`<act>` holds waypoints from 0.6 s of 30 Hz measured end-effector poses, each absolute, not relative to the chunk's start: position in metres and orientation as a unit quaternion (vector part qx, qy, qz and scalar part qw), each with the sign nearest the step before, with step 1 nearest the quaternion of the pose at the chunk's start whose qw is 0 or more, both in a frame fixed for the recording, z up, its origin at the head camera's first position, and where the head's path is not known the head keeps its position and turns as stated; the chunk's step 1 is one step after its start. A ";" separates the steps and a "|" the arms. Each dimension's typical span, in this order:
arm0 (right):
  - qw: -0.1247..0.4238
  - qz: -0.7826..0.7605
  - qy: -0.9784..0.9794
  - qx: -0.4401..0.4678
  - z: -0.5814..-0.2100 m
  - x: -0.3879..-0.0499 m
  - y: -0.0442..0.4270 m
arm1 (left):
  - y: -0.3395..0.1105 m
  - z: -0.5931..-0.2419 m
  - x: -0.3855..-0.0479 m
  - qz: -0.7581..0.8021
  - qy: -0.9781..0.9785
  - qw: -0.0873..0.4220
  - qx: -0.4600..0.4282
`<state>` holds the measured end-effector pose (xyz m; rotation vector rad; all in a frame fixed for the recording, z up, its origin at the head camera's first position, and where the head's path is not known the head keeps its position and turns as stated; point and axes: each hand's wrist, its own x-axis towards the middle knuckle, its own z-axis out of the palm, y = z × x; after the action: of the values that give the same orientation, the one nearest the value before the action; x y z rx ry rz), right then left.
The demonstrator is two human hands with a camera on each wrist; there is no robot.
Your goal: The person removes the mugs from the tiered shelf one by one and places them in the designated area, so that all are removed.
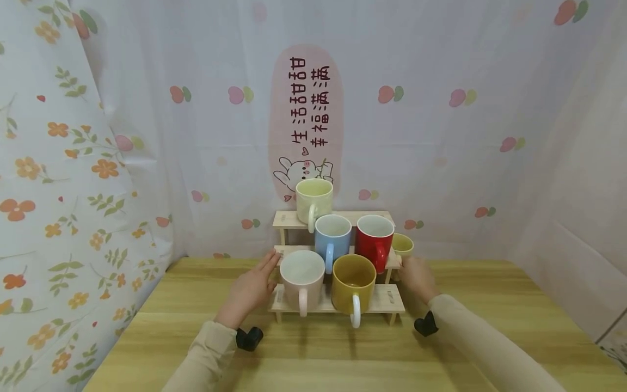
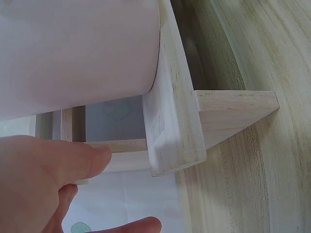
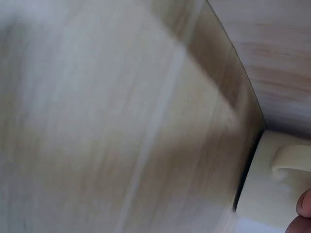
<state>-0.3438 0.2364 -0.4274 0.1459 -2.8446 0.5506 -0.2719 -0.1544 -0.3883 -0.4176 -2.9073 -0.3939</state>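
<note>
A three-tier wooden rack (image 1: 387, 299) carries several mugs. On its top tier is a pale green mug (image 1: 313, 201); a blue mug (image 1: 332, 239) and a red mug (image 1: 374, 239) stand on the middle one. The lowest holds a pale pink mug (image 1: 302, 280) and a mustard mug (image 1: 354, 286) with a white handle. My left hand (image 1: 252, 286) touches the rack's left side, its thumb (image 2: 92, 158) on the side rail. Beside the rack's right side, my right hand (image 1: 416, 276) grips a pale yellow mug (image 1: 403, 243) near its handle (image 3: 291, 158); the grip is mostly hidden.
The wood-grained tabletop (image 1: 303, 359) extends in front of the rack and to both sides. A patterned cloth (image 1: 431, 163) hangs behind it, and a flowered cloth (image 1: 73, 218) hangs on the left. Dark wrist bands (image 1: 250, 338) show below both hands.
</note>
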 end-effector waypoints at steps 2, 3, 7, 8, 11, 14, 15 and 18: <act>0.114 0.193 -0.973 0.047 -0.427 -0.342 0.234 | -0.155 -0.389 -0.272 -0.133 -0.977 0.087 -0.139; 0.110 0.200 -0.973 0.044 -0.427 -0.342 0.233 | -0.156 -0.389 -0.272 -0.134 -0.978 0.085 -0.138; 0.100 0.211 -0.972 0.038 -0.428 -0.341 0.233 | -0.155 -0.387 -0.274 -0.133 -0.979 0.079 -0.134; 0.098 0.212 -0.972 0.039 -0.428 -0.342 0.233 | -0.155 -0.387 -0.274 -0.134 -0.979 0.077 -0.133; 0.090 0.217 -0.971 0.047 -0.429 -0.342 0.236 | -0.154 -0.386 -0.274 -0.139 -0.979 0.069 -0.130; 0.087 0.212 -0.972 0.061 -0.429 -0.341 0.241 | -0.153 -0.386 -0.273 -0.143 -0.979 0.067 -0.130; 0.087 0.208 -0.972 0.065 -0.429 -0.340 0.243 | -0.153 -0.387 -0.272 -0.144 -0.979 0.069 -0.130; 0.087 0.194 -0.974 0.076 -0.427 -0.337 0.249 | -0.154 -0.387 -0.271 -0.142 -0.978 0.077 -0.132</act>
<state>-0.3369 0.2492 -0.4266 0.2261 -2.9008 0.5784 -0.2714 -0.1535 -0.3871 -0.3957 -2.9312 -0.4247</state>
